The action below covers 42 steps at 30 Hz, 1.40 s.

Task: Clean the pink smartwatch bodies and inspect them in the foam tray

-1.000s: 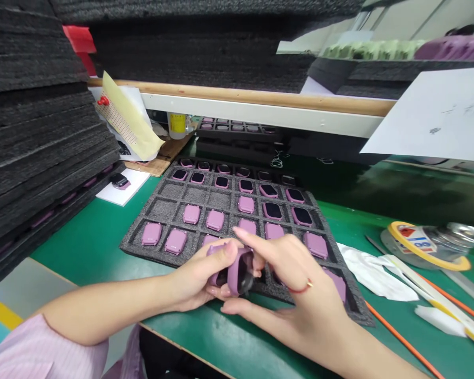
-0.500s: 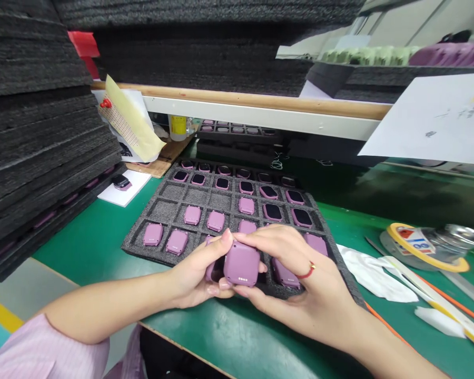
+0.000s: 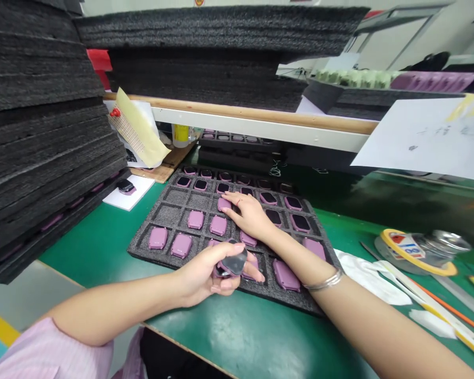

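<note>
A black foam tray (image 3: pixel 169 199) lies on the green bench, its cells holding pink watch cases, some face-down, some showing dark screens. My right hand (image 3: pixel 249 215) reaches over the tray's middle, thumb and fingertips pinched on a pink watch case (image 3: pixel 222 204) that rests in a cell. My left hand (image 3: pixel 205 273) stays at the tray's near edge. It is closed on another watch case with a greyish shiny film (image 3: pixel 234 263) sticking up from it. A bangle sits on my right wrist.
Stacks of black foam trays (image 3: pixel 43 147) rise at the left and back. A watch on a white card (image 3: pixel 125 186) lies at the left. A tape roll (image 3: pixel 417 246), a white cloth (image 3: pixel 363 269), a ruler and orange sticks lie at the right. A white sheet (image 3: pixel 422 138) hangs above.
My right hand has carried the pink watch case away from my left hand and out to a cell in the tray's middle. The left hand stays put, holding the other case.
</note>
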{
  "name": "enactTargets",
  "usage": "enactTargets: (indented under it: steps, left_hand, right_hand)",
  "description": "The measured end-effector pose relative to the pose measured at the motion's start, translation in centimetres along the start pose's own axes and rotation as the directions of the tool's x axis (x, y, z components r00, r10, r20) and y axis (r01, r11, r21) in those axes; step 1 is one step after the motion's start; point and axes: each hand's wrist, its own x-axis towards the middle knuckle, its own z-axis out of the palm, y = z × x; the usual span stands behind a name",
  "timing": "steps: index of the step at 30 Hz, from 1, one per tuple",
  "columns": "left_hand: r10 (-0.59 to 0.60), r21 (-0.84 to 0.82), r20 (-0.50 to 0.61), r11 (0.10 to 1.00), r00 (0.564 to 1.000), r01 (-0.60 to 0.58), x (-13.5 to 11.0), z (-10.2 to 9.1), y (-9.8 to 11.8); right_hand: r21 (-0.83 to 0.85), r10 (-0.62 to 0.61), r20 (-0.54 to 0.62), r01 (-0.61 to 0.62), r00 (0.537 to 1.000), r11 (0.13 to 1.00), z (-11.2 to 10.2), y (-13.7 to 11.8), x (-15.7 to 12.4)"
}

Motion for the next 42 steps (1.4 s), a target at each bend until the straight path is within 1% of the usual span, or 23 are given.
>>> enactTargets:
  steps: [1, 3, 5, 7, 8, 9, 11, 12, 15, 17, 19, 21, 23, 25, 29, 32, 34, 36, 37, 39, 40, 41, 42]
  left_hand:
    - [0.002, 0.000, -0.010, 1.000, 1.000, -0.002, 0.0, 0.1, 0.0]
    - [-0.001, -0.024, -0.023, 1.000, 1.000, 0.001, 0.0, 0.1, 0.1]
    - [-0.008, -0.083, -0.018, 0.997, 1.000, 0.007, 0.2, 0.1, 0.0]
    - [-0.007, -0.161, 0.000, 0.987, 1.000, 0.007, 0.4, -0.1, 0.0]
    - [-0.005, -0.194, 0.010, 0.981, 1.000, 0.007, 0.5, -0.2, -0.1]
    - [-0.002, -0.218, 0.018, 0.976, 1.000, 0.006, 0.6, -0.2, -0.1]
    - [0.005, -0.243, 0.030, 0.970, 1.000, 0.002, 0.7, -0.2, -0.2]
    - [0.010, -0.245, 0.036, 0.969, 0.999, -0.001, 0.7, -0.1, -0.3]
    - [0.032, -0.241, 0.067, 0.970, 0.997, -0.015, 0.7, 0.0, -0.4]
    - [0.046, -0.249, 0.086, 0.968, 0.995, -0.023, 0.7, 0.0, -0.5]
    - [0.055, -0.268, 0.093, 0.963, 0.994, -0.028, 0.8, -0.1, -0.6]
    - [0.049, -0.293, 0.082, 0.956, 0.995, -0.023, 0.8, -0.2, -0.6]
    - [0.030, -0.306, 0.062, 0.952, 0.998, -0.010, 0.8, -0.2, -0.6]
    - [0.017, -0.312, 0.049, 0.950, 0.999, 0.000, 0.7, -0.3, -0.6]
    - [0.025, -0.325, 0.066, 0.946, 0.998, -0.002, 0.7, -0.3, -0.6]
    - [0.035, -0.322, 0.088, 0.947, 0.996, -0.004, 0.6, -0.3, -0.7]
    - [0.041, -0.316, 0.097, 0.949, 0.994, -0.008, 0.5, -0.3, -0.6]
    - [0.046, -0.303, 0.106, 0.953, 0.993, -0.011, 0.4, -0.2, -0.5]
    - [0.047, -0.294, 0.115, 0.956, 0.992, -0.012, 0.4, -0.1, -0.4]
    - [0.051, -0.276, 0.136, 0.961, 0.989, -0.012, 0.4, 0.1, -0.3]
    - [0.055, -0.270, 0.142, 0.963, 0.988, -0.014, 0.4, 0.1, -0.2]
    - [0.059, -0.265, 0.146, 0.964, 0.988, -0.018, 0.4, 0.2, -0.1]
    - [0.064, -0.262, 0.146, 0.965, 0.987, -0.024, 0.3, 0.2, -0.1]
  right_hand:
    - [0.016, 0.007, 0.003, -0.007, 1.000, 1.000, 0.1, -0.1, -0.1]
    - [0.055, 0.027, -0.020, -0.026, 0.999, 0.998, -0.7, -1.0, -0.6]
    - [0.101, 0.047, -0.054, -0.041, 0.997, 0.994, -2.4, -2.6, -1.5]
    - [0.159, 0.031, -0.065, -0.021, 0.997, 0.987, -4.2, -4.7, -3.0]
    - [0.193, -0.006, -0.061, 0.017, 0.998, 0.981, -4.9, -5.8, -3.9]
    - [0.232, -0.087, -0.057, 0.098, 0.995, 0.968, -5.5, -6.7, -4.8]
    - [0.224, -0.236, -0.039, 0.238, 0.971, 0.945, -6.2, -8.2, -6.6]
    - [0.202, -0.283, -0.029, 0.283, 0.959, 0.938, -6.2, -8.6, -7.3]
    - [0.122, -0.309, -0.026, 0.310, 0.951, 0.943, -5.8, -8.8, -8.7]
    - [0.073, -0.337, -0.067, 0.341, 0.939, 0.937, -5.6, -8.6, -9.0]
    - [-0.007, -0.415, -0.119, 0.418, 0.902, 0.909, -5.6, -8.5, -9.0]
    - [-0.089, -0.494, -0.132, 0.486, 0.859, 0.869, -5.7, -8.6, -9.0]
    - [-0.142, -0.536, -0.111, 0.521, 0.837, 0.842, -6.0, -8.8, -9.1]
    - [-0.160, -0.554, -0.083, 0.538, 0.828, 0.828, -6.2, -8.9, -9.2]
    - [-0.154, -0.602, -0.059, 0.589, 0.796, 0.793, -6.6, -8.6, -9.5]
    - [-0.185, -0.620, -0.020, 0.607, 0.784, 0.773, -6.9, -8.5, -9.7]
    - [-0.187, -0.601, -0.058, 0.583, 0.797, 0.791, -7.0, -8.7, -9.6]
    - [-0.140, -0.547, -0.155, 0.530, 0.823, 0.837, -6.9, -9.0, -9.5]
    - [-0.092, -0.497, -0.217, 0.489, 0.840, 0.867, -6.8, -9.1, -9.4]
    - [0.056, -0.340, -0.339, 0.379, 0.877, 0.924, -6.7, -9.3, -9.3]
    - [0.158, -0.230, -0.390, 0.311, 0.892, 0.937, -6.7, -9.3, -9.3]
    - [0.268, -0.107, -0.427, 0.238, 0.898, 0.933, -6.7, -9.3, -9.3]
    - [0.372, 0.011, -0.440, 0.172, 0.898, 0.912, -6.7, -9.3, -9.4]
